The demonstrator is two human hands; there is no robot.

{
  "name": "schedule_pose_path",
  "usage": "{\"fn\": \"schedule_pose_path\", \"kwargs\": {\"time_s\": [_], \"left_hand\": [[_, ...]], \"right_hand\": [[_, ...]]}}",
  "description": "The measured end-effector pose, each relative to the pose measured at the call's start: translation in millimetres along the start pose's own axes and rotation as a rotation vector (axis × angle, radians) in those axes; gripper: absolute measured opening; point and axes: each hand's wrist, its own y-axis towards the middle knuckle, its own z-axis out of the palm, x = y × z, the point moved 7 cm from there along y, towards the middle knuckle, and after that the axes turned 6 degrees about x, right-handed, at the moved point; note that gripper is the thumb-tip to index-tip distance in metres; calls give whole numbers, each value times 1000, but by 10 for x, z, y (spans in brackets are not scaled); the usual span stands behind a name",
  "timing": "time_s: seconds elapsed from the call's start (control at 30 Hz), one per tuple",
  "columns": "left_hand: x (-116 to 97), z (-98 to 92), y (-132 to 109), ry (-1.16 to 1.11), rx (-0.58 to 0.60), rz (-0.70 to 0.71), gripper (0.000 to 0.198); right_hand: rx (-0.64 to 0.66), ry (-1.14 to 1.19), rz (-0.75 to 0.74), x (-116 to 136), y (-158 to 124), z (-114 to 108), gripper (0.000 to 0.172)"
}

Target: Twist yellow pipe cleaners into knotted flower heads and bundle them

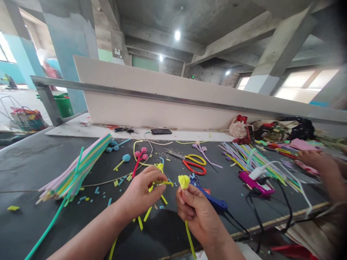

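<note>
My right hand (199, 209) is closed around a yellow pipe-cleaner flower (184, 181), its bud standing above the thumb and its stem hanging below. My left hand (145, 189) pinches a thin yellow pipe cleaner (168, 183), whose free end points toward the bud with a small gap between. Under and beside the left hand lie several yellow pipe-cleaner pieces (148, 214), partly hidden by it. A blue glue gun (214, 199) lies just behind the right hand, which hides part of it. Beyond the hands rest scissors (195, 163) with red and yellow handles.
A tied pipe-cleaner bundle (81, 166) lies left, another spread (252, 159) right. Pink (140, 156) and blue (126, 158) pipe-cleaner flowers sit behind the left hand. A magenta power strip (256, 185) trails cords over the table edge. Another person's hand (311, 159) is far right.
</note>
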Motion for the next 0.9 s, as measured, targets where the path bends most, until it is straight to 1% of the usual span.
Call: {"fn": "schedule_pose_path", "kwargs": {"time_s": [0.07,0.1,0.17,0.23,0.33,0.4,0.57,0.73,0.83,0.9], "left_hand": [[42,39,5,-197,90,-68,29],[42,65,1,-292,136,-78,34],[24,116,-12,-442,214,-67,36],[33,148,-19,-529,244,-66,35],[89,167,-10,-596,228,-87,28],[112,161,6,-632,205,-87,23],[99,115,35,-581,132,-83,17],[94,115,39,-545,96,-79,14],[116,109,51,-517,66,-66,13],[133,107,60,-524,46,-68,13]], "right_hand": [[18,-17,47,-54,4,18,17],[32,-21,72,-84,7,31,17],[63,-17,115,-138,9,64,16],[87,-11,156,-184,3,101,16],[70,-21,202,-228,-19,131,16],[42,-19,200,-229,-31,133,13],[-4,-72,134,-187,-21,97,17],[-99,-155,98,-177,-2,29,24],[-148,-200,39,-146,4,37,24],[-149,-197,-15,-116,12,67,23]]}}
